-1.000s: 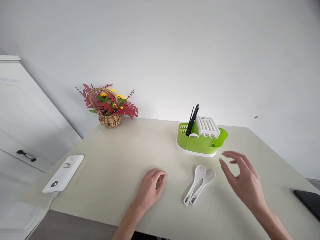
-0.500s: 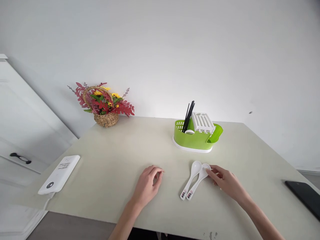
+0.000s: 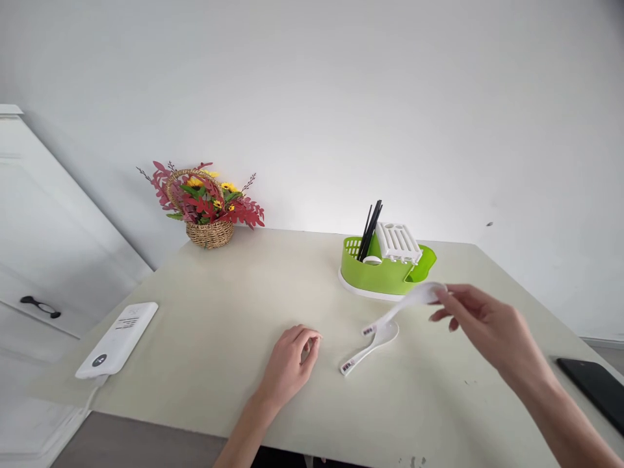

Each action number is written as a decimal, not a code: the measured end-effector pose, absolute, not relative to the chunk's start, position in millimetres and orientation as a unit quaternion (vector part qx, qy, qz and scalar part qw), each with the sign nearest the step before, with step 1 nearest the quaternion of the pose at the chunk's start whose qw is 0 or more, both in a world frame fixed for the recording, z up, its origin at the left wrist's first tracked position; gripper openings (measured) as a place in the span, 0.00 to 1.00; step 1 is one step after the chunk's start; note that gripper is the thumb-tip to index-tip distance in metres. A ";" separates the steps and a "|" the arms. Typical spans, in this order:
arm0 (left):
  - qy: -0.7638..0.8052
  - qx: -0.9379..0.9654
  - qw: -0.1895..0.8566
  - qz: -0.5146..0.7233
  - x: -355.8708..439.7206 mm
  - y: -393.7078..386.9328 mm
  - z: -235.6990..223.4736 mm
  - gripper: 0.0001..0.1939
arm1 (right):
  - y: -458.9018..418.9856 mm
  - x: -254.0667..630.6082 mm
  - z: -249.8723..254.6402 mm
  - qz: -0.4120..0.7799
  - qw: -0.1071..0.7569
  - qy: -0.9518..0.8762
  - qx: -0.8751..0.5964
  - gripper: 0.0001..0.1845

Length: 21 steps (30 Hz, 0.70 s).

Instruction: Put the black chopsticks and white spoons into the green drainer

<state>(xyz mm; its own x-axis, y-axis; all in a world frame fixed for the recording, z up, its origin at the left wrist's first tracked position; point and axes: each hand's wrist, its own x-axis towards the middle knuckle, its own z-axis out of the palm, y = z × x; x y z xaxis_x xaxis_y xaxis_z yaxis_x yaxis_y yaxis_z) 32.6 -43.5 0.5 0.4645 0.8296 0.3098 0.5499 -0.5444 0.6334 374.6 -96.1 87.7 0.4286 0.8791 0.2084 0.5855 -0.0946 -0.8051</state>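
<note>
The right hand (image 3: 492, 328) pinches one white spoon (image 3: 413, 298) by its bowl end, between thumb and fingers, with the handle slanting down toward the left hand. That spoon looks lifted from the table (image 3: 219, 338); whether its handle end touches the second spoon (image 3: 386, 334) I cannot tell. The second spoon lies on the table between the two hands, unheld. The left hand (image 3: 291, 364) rests to its left, curled narrow, with nothing visible in it.

So one spoon is picked up and one is not. Beyond the right hand and a little to its left stands the green holder (image 3: 373, 277), with black chopsticks (image 3: 371, 227) already upright in it; the held spoon is outside it. A phone (image 3: 592, 385) lies right of the right hand.
</note>
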 end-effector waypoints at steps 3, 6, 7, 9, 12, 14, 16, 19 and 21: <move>0.418 0.823 0.229 0.309 32.3 -43.6 -0.7 0.11 | -82.6 356.5 136.5 0.052 0.493 -0.498 -0.712 0.21; 0.414 0.824 0.229 0.313 31.6 -43.9 -0.7 0.11 | -61.8 340.8 168.2 -0.063 0.538 -0.509 -0.669 0.16; 0.414 0.824 0.230 0.313 31.3 -44.1 -0.6 0.11 | -53.1 337.3 174.2 -0.094 0.535 -0.523 -0.657 0.15; 0.414 0.823 0.231 0.312 30.8 -44.7 -0.4 0.10 | -34.6 332.7 180.1 -0.134 0.508 -0.559 -0.642 0.13; 0.415 0.824 0.229 0.311 29.9 -45.7 -0.9 0.10 | -8.9 327.4 176.1 -0.199 0.438 -0.595 -0.644 0.12; 0.414 0.825 0.226 0.310 29.3 -46.0 -1.5 0.10 | 3.9 322.9 167.8 -0.237 0.380 -0.617 -0.647 0.11; 0.412 0.828 0.222 0.310 28.9 -45.8 -2.2 0.10 | 13.0 317.8 157.4 -0.252 0.327 -0.640 -0.648 0.12; 0.409 0.830 0.217 0.311 28.6 -45.3 -3.0 0.10 | 21.6 310.8 141.7 -0.254 0.260 -0.668 -0.649 0.13; 0.409 0.829 0.218 0.314 28.6 -45.2 -3.3 0.10 | 25.2 307.4 132.8 -0.261 0.227 -0.683 -0.643 0.13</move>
